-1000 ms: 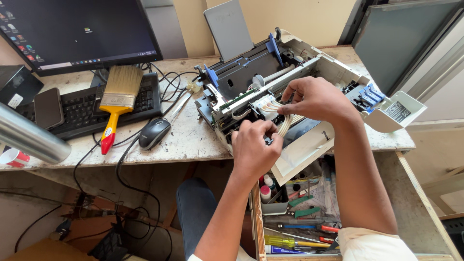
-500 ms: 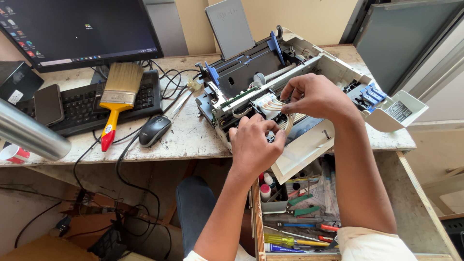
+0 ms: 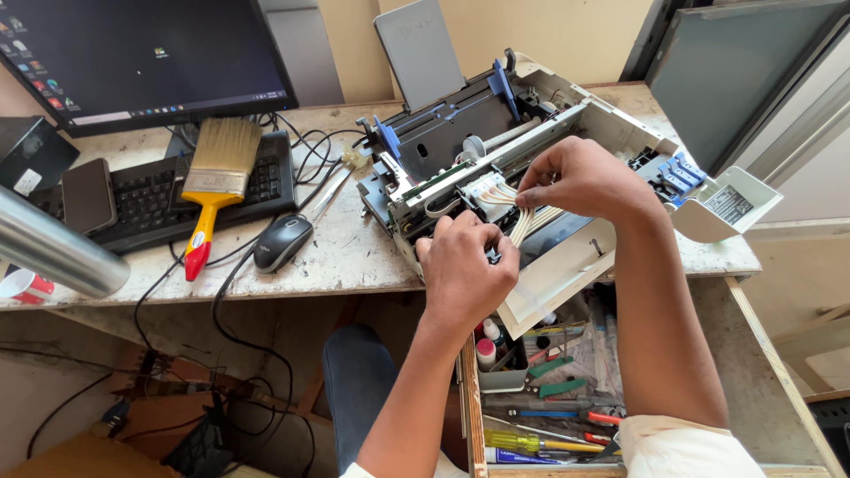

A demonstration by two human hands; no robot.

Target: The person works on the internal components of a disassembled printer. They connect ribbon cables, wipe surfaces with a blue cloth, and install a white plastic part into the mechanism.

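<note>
An opened printer with its cover off lies on the worn desk, its inner frame and blue levers exposed. A bundle of thin pale ink tubes runs from a white block inside it. My right hand pinches these tubes near the block. My left hand sits at the printer's front edge, fingers curled around the lower end of the same tubes.
A paintbrush lies on a black keyboard, with a phone, a mouse and a monitor at left. An open drawer of screwdrivers, pliers and small bottles sits below. A metal pipe crosses the left edge.
My left hand has risen slightly toward the printer's front and closed on the tubes. My right hand has stayed on the tube bundle with little movement.
</note>
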